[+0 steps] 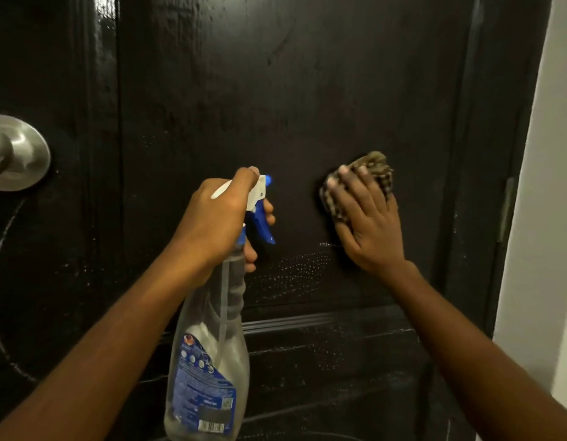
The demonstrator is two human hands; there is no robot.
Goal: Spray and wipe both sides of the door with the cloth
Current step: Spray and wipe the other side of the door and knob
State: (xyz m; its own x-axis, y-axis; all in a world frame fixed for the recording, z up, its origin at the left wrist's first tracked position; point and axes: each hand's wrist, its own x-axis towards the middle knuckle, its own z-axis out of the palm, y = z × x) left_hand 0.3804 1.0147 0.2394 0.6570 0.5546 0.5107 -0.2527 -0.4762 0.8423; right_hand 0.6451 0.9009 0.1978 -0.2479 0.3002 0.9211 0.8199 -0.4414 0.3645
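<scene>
Right hand point(369, 224) is pressing cloth point(375, 165) flat-fingered on door point(307, 90); left hand point(218, 218) is gripping spray bottle point(209, 361) (unwiped droplets point(295, 265) at 7 o'clock may be drying streaky).

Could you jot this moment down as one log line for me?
step: wiping door | left hand: grips spray bottle | right hand: presses cloth on door | door: spray droplets below cloth

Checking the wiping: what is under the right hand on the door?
A bunched brown-and-cream checked cloth shows beyond the right hand, pressed against the glossy black door. The cloth's middle and the door surface behind it are covered.
</scene>
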